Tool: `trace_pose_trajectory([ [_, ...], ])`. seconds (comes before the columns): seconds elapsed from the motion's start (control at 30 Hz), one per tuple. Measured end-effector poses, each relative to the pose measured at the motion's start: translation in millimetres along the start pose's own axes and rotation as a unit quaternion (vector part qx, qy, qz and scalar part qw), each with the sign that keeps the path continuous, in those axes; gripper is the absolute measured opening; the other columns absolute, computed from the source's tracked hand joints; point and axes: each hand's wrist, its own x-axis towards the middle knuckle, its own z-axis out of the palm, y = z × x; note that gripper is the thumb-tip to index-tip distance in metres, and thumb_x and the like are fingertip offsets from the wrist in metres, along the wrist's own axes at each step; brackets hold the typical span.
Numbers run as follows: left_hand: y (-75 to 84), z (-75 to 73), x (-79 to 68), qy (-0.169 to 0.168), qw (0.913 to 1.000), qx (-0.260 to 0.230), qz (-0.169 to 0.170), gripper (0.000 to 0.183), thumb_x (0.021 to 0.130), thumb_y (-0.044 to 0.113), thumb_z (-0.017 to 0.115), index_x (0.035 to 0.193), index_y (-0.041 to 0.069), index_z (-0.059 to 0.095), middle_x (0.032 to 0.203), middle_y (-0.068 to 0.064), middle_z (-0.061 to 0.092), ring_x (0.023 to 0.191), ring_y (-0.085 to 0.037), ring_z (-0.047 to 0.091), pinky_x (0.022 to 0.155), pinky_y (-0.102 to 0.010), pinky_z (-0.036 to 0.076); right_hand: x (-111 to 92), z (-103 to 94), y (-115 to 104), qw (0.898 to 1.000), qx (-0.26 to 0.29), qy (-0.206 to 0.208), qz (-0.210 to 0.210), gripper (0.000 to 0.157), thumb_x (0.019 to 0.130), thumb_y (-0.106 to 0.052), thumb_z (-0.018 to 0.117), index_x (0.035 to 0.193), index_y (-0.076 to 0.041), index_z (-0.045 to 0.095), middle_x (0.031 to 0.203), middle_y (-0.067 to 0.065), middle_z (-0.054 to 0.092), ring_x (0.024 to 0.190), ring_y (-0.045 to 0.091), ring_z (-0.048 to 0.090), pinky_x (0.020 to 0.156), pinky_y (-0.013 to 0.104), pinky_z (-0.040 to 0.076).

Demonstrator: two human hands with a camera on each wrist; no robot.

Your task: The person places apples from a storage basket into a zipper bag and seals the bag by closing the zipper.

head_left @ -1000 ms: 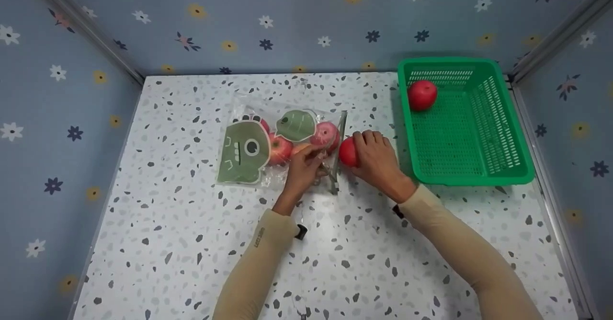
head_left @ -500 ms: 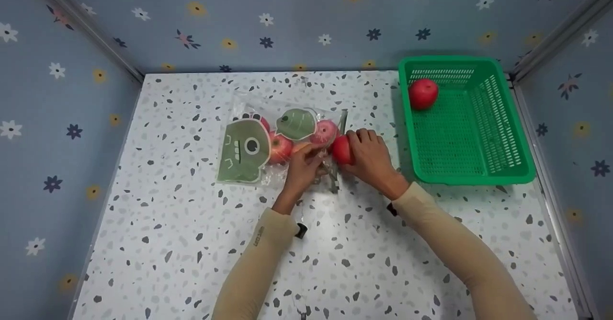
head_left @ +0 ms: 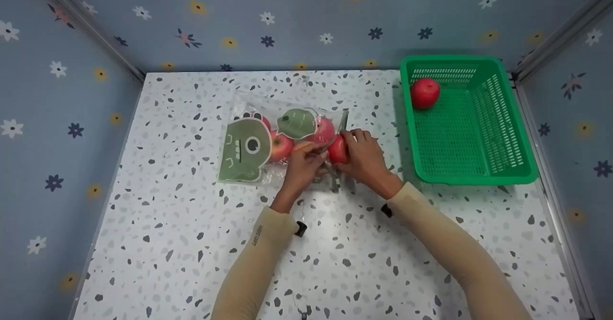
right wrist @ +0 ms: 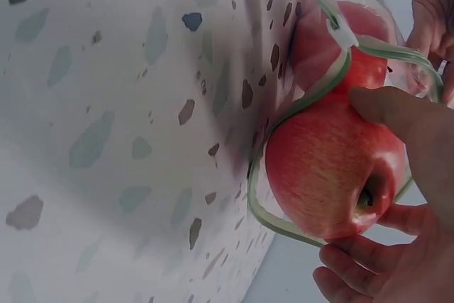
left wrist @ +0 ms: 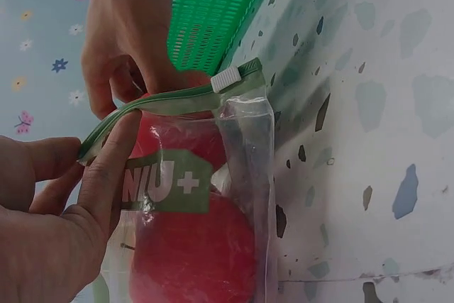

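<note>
A clear zip bag (head_left: 282, 103) with green dinosaur prints lies on the speckled table, several red apples (head_left: 281, 147) inside it. Its green-edged mouth, with a white slider (left wrist: 227, 79), faces right. My left hand (head_left: 300, 169) pinches the upper edge of that mouth between thumb and fingers, lifting it. My right hand (head_left: 366, 159) grips another red apple (right wrist: 333, 164) from its outer side, thumb on one side and fingers on the other. This apple sits in the bag's opening, and the green zip strip loops around it in the right wrist view.
A green plastic basket (head_left: 479, 180) stands at the back right of the table, with one red apple (head_left: 425, 93) in its back left corner. Blue flowered panels (head_left: 306, 23) close off the back and both sides.
My right hand has pushed the apple leftward, from just outside the bag's mouth into its opening. The left hand keeps its pinch on the bag edge, nearly still.
</note>
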Motion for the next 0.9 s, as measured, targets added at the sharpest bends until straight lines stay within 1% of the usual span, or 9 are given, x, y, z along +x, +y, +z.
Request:
trace_pose_trajectory([
  [0.17, 0.8, -0.3, -0.2, 0.004, 0.9999, -0.011, -0.007, 0.027, 0.100, -0.004, 0.066, 0.127, -0.004, 0.073, 0.124, -0.019, 0.058, 0.100, -0.022, 0.066, 0.076, -0.026, 0.064, 3.6, 8.0, 0.7, 1.000, 0.022, 0.016, -0.002, 0.084, 0.083, -0.033, 0.091, 0.147, 0.004, 0.051, 0.136, 0.025, 0.060, 0.126, 0.040, 0.057, 0.106, 0.052, 0.054],
  [0.33, 0.7, -0.5, -1.0, 0.009, 0.9993, -0.029, -0.022, 0.030, 0.100, -0.003, 0.066, 0.128, 0.001, 0.074, 0.123, -0.017, 0.059, 0.098, -0.020, 0.065, 0.073, -0.029, 0.065, 6.0, 16.0, 2.6, 0.998, 0.057, 0.020, 0.016, 0.082, 0.083, -0.029, 0.091, 0.145, 0.006, 0.050, 0.137, 0.025, 0.062, 0.127, 0.039, 0.056, 0.109, 0.049, 0.053],
  [0.4, 0.9, -0.8, -1.0, 0.012, 0.9994, -0.027, -0.020, 0.029, 0.100, -0.003, 0.066, 0.128, 0.001, 0.075, 0.121, -0.018, 0.062, 0.099, -0.021, 0.066, 0.075, -0.028, 0.065, 6.9, 18.4, 2.2, 0.997, 0.071, 0.020, 0.018, 0.080, 0.083, -0.027, 0.091, 0.144, 0.005, 0.051, 0.137, 0.023, 0.062, 0.127, 0.038, 0.056, 0.110, 0.048, 0.052],
  [0.53, 0.9, -1.6, -0.6, 0.020, 0.9992, -0.027, -0.023, 0.027, 0.101, -0.002, 0.066, 0.127, -0.001, 0.075, 0.116, -0.019, 0.069, 0.099, -0.023, 0.068, 0.075, -0.028, 0.065, 9.3, 23.0, -0.9, 0.996, 0.090, 0.025, 0.008, 0.075, 0.082, -0.025, 0.092, 0.142, 0.001, 0.055, 0.137, 0.019, 0.062, 0.127, 0.037, 0.055, 0.111, 0.048, 0.050],
  [0.67, 0.9, -1.8, -0.4, 0.021, 0.9982, -0.038, -0.041, 0.027, 0.102, 0.001, 0.067, 0.127, -0.004, 0.073, 0.116, -0.018, 0.072, 0.096, -0.021, 0.068, 0.072, -0.027, 0.065, 10.3, 29.0, -5.2, 0.994, 0.105, 0.026, 0.002, 0.073, 0.083, -0.026, 0.092, 0.144, -0.004, 0.057, 0.142, 0.018, 0.060, 0.132, 0.039, 0.052, 0.113, 0.051, 0.048],
  [0.8, 2.1, -1.6, -1.0, 0.017, 0.9974, -0.047, -0.053, 0.027, 0.103, 0.002, 0.067, 0.128, -0.005, 0.071, 0.116, -0.018, 0.071, 0.094, -0.017, 0.066, 0.071, -0.025, 0.063, 7.8, 32.4, -6.6, 0.993, 0.120, 0.021, 0.011, 0.080, 0.085, -0.025, 0.091, 0.154, -0.009, 0.053, 0.144, 0.022, 0.055, 0.130, 0.042, 0.051, 0.109, 0.055, 0.049],
  [0.9, 2.3, -1.9, -1.7, 0.017, 0.9974, -0.050, -0.049, 0.028, 0.103, 0.003, 0.067, 0.129, -0.005, 0.071, 0.115, -0.017, 0.071, 0.094, -0.017, 0.065, 0.071, -0.025, 0.063, 5.7, 31.8, -4.6, 0.991, 0.133, 0.021, 0.011, 0.089, 0.084, -0.023, 0.092, 0.158, -0.004, 0.046, 0.144, 0.026, 0.055, 0.130, 0.044, 0.051, 0.110, 0.056, 0.048],
])
